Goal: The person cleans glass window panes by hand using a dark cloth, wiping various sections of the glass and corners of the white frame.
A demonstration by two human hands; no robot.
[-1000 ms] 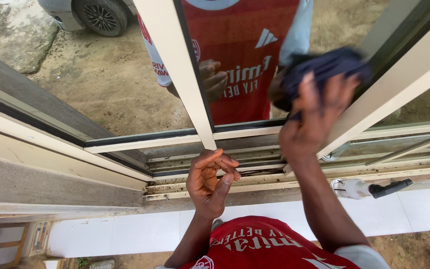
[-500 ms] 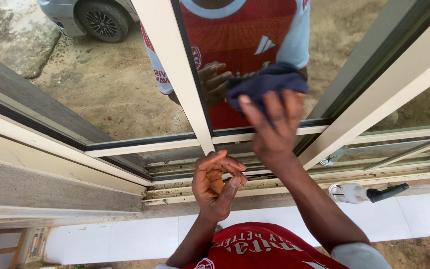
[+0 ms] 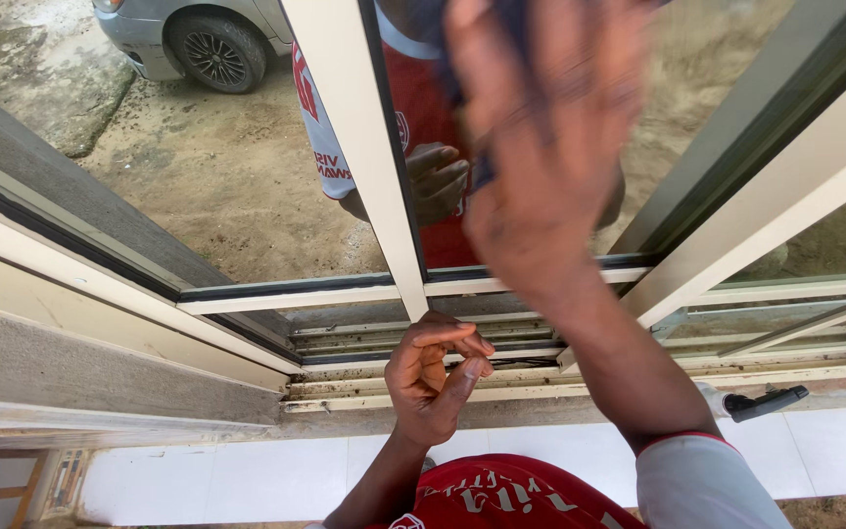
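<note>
Against the window glass, the right hand presses a dark cloth flat, while the left hand rests loosely curled, empty, by the sill track.

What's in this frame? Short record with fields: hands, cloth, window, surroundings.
right hand: raised, blurred, pressing a dark blue cloth to the window glass
left hand: loosely curled over the sliding track, holds nothing visible
window: cream frame bar left of the right hand
reflection: person in a red shirt
outside: grey car on bare ground
sill: dark-handled tool at right
</note>
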